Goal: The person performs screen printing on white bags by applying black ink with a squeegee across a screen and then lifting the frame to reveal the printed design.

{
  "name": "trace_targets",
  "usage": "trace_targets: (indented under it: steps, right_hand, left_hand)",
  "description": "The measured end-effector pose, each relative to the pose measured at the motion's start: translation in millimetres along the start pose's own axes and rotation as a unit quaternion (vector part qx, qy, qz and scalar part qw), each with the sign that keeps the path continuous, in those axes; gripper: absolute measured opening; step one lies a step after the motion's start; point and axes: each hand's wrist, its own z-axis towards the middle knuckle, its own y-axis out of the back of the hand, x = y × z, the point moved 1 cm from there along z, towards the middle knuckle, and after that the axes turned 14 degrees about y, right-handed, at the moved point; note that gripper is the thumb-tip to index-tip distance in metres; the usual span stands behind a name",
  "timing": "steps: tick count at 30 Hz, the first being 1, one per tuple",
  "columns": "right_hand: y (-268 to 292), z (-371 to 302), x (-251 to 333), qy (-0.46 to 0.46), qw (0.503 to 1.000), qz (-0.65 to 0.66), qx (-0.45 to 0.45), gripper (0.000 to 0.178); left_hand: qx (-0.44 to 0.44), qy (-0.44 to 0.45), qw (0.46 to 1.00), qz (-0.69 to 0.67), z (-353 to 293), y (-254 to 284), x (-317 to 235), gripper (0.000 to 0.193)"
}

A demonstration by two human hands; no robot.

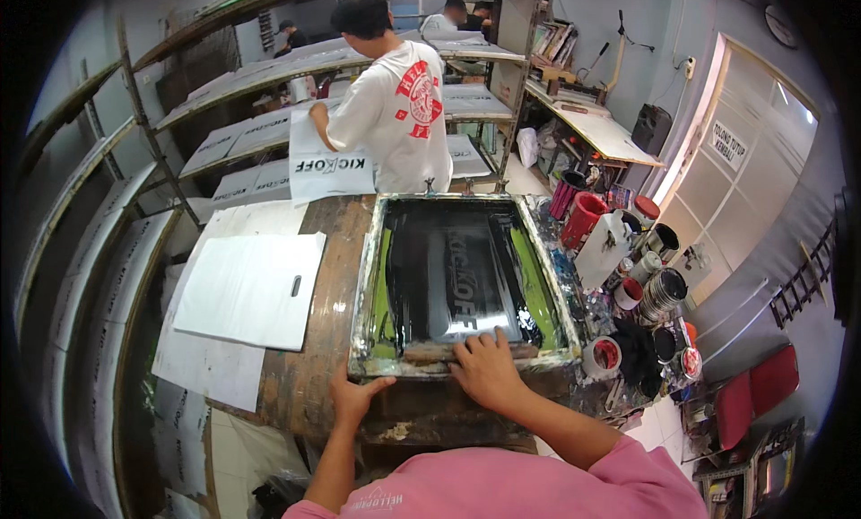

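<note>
A screen printing frame (574, 326) with black ink over dark mesh and green side strips lies on the wooden table in front of me. My right hand (489, 368) grips the wooden handle of a squeegee (429, 350) at the frame's near end, fingers over its top. At the near left corner, my left hand (352, 396) holds the frame, its thumb along the front edge; its other fingers are partly hidden. Left of the frame lies a stack of white bags (247, 290) with a handle slot.
A co-worker (395, 115) stands beyond the table, holding a printed white bag (330, 165) near racks (260, 88) of printed bags. Ink cans and a red tub (587, 216) crowd the table's right side. A red chair (753, 398) stands at lower right, a door (740, 151) behind.
</note>
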Motion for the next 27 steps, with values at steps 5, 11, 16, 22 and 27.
trace_targets:
  steps: [5, 11, 16, 22, 27]
  right_hand:
    - [80, 34, -2, -0.007, 0.974, -0.069, -0.216, 0.044]
    - [162, 104, -48, 0.032, 0.958, -0.121, -0.257, 0.033]
    - [202, 141, -74, 0.025, 0.951, -0.128, -0.281, 0.041]
    - [223, 169, -91, 0.022, 0.940, -0.135, -0.312, 0.051]
    - [235, 178, -103, 0.014, 0.962, -0.108, -0.252, 0.052]
  left_hand:
    - [-0.104, -0.050, 0.986, -0.120, 5, -5, -87, 0.095]
    - [-0.106, -0.178, 0.972, 0.109, 40, -13, -94, 0.122]
    - [0.009, 0.040, 0.869, 0.493, 15, -53, -38, 0.125]
    - [-0.028, 0.004, 0.838, 0.545, 10, -66, -16, 0.128]
    - [0.012, 0.026, 0.864, 0.503, 14, -64, -30, 0.130]
